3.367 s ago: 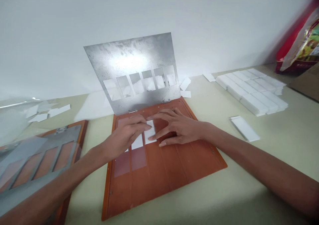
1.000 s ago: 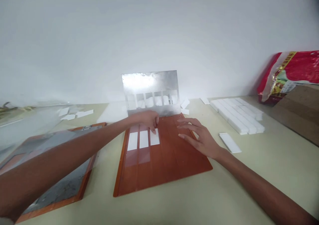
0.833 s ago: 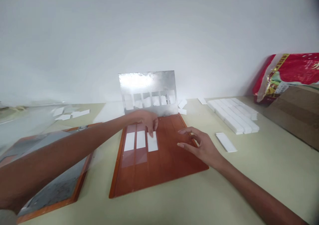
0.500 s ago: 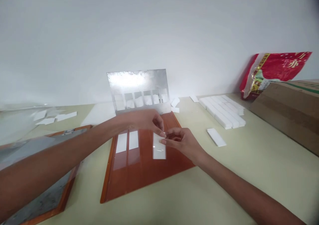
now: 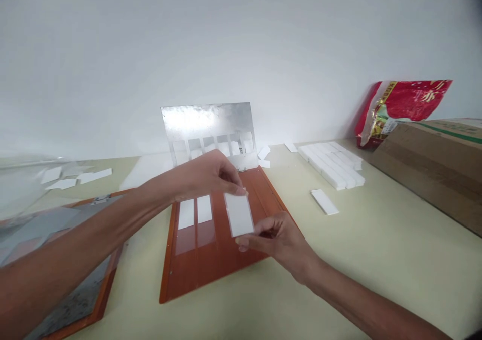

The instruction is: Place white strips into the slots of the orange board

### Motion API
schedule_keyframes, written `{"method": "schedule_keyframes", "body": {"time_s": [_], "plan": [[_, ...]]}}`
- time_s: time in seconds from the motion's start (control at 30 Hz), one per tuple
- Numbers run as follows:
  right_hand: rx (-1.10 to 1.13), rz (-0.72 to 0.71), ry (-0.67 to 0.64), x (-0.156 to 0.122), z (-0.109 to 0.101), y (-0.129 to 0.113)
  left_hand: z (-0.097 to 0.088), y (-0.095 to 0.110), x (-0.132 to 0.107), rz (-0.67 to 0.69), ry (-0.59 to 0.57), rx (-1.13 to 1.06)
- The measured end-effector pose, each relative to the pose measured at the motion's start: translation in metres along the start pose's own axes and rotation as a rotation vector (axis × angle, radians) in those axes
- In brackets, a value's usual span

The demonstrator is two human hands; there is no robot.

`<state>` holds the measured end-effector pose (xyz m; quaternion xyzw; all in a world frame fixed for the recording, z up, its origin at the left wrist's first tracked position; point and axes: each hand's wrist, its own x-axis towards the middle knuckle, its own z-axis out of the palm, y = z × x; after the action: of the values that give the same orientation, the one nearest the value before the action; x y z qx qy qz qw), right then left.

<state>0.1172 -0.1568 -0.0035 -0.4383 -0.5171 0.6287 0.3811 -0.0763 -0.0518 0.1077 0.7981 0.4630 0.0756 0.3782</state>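
Observation:
My left hand [image 5: 222,174] pinches the top edge of a thin white rectangular card [image 5: 239,218], held tilted above a reddish-brown board [image 5: 211,274]. At the card's lower right corner are the closed thumb and fingers of my right hand [image 5: 276,240]. On the board's left part lie two white cards, a left one [image 5: 186,214] and a right one [image 5: 204,209], side by side with glossy clear pieces below them. A shiny metal plate [image 5: 207,116] with a row of rectangular openings stands raised at the board's far edge.
Stacks of white strips [image 5: 327,164] lie at the back right, with a single white piece [image 5: 324,202] in front. A cardboard box [image 5: 425,164] and a red bag [image 5: 410,104] stand farther right. Another framed board [image 5: 86,279] is at left, near scattered white pieces [image 5: 96,175].
My right hand has moved from the card's top down to its lower corner. The card now looks white throughout and tilts; its lower part looked clear before. My left hand stays at the top.

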Motion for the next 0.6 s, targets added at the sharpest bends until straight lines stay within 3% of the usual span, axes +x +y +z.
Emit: {"method": "schedule_keyframes", "body": {"time_s": [0.17, 0.33, 0.43, 0.6], "plan": [[-0.035, 0.028, 0.082, -0.001, -0.007, -0.019, -0.005, 0.0, -0.004, 0.022, -0.037, 0.054], [-0.081, -0.152, 0.019, 0.017, -0.007, -0.044, 0.002, 0.013, -0.008, 0.067, -0.065, 0.023], [-0.063, -0.193, 0.004, 0.022, -0.001, -0.045, 0.002, 0.018, -0.011, 0.077, -0.016, 0.022], [-0.047, -0.125, 0.039, 0.01, 0.008, -0.035, -0.003, 0.014, -0.018, 0.048, 0.041, 0.037]]}}
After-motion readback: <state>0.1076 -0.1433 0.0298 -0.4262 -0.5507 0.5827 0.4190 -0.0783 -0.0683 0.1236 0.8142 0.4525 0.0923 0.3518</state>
